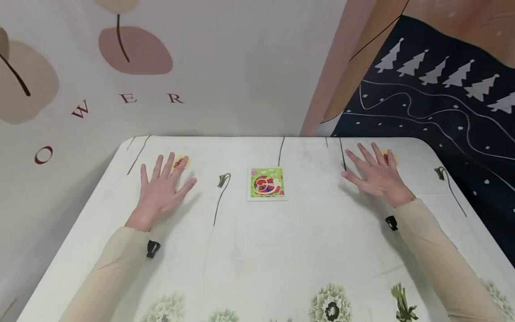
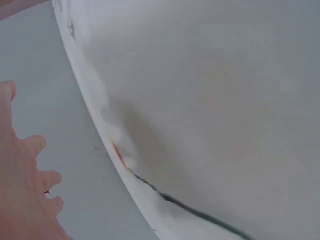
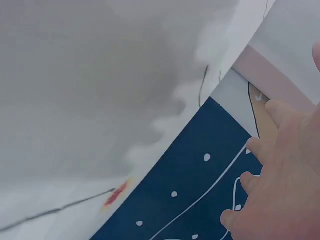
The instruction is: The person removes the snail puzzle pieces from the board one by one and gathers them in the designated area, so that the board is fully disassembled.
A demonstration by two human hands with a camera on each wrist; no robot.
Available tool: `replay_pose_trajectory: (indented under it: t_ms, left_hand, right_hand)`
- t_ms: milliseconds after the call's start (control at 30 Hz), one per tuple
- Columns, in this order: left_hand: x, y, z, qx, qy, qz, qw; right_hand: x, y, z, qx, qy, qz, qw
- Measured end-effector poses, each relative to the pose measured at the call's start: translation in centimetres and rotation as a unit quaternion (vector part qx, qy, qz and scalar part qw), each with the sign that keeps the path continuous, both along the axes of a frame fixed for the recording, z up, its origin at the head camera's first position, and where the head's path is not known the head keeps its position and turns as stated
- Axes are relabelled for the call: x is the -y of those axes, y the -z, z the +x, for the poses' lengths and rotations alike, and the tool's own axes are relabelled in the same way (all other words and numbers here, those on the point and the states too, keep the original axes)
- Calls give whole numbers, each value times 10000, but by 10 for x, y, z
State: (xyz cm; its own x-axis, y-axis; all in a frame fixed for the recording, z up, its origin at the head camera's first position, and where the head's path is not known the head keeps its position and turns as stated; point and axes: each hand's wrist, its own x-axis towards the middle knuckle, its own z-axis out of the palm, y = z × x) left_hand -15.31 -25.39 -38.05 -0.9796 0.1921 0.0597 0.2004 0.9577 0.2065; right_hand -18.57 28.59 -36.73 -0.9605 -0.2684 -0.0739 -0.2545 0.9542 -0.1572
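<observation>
A small square picture board [image 1: 267, 183] with a colourful snail on a green ground and a pale border lies flat on the white table, midway between the hands. To its left, my left hand [image 1: 162, 192] is spread with fingers straight and holds nothing. My right hand [image 1: 376, 174] is likewise spread on the other side, also holding nothing. Both hands are apart from the board and cast shadows on the table. In the left wrist view the left hand [image 2: 27, 185] shows at the left edge; the right hand [image 3: 285, 175] appears at the right in its own view.
The white tablecloth [image 1: 265, 250] has printed stems and flowers, with a yellow-and-red printed patch [image 1: 183, 162] partly behind the left fingers. A pale wall [image 1: 241, 89] stands along the far edge. Dark cloth with printed white trees [image 1: 434, 107] hangs at the right.
</observation>
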Motion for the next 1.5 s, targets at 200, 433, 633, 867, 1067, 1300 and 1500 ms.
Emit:
replay_pose_trajectory:
  t_ms: [200, 433, 633, 867, 1067, 1300, 1500]
  left_hand:
    - [-14, 2, -6, 19, 19, 88, 10000]
    - [-40, 14, -10, 131, 203, 56, 9997]
    - [-58, 13, -12, 386, 419, 8, 9984]
    - [-76, 12, -19, 677, 738, 164, 9948]
    - [-87, 11, -22, 790, 1318, 551, 9866]
    - [-95, 13, -24, 1005, 2010, 872, 9705]
    - [-105, 15, -23, 1180, 2305, 1023, 9605]
  right_hand:
    - [5, -7, -2, -97, -91, 107, 9999]
    - [17, -11, -7, -129, -162, 27, 9998]
    - [30, -8, -12, -138, -329, -367, 9987]
    - [45, 1, -21, -452, -849, -776, 9923]
    - [55, 6, -29, -656, -1280, -1040, 9841]
    - [62, 6, -38, -552, -1173, -1332, 9826]
    - [68, 6, -42, -331, -1131, -1506, 9815]
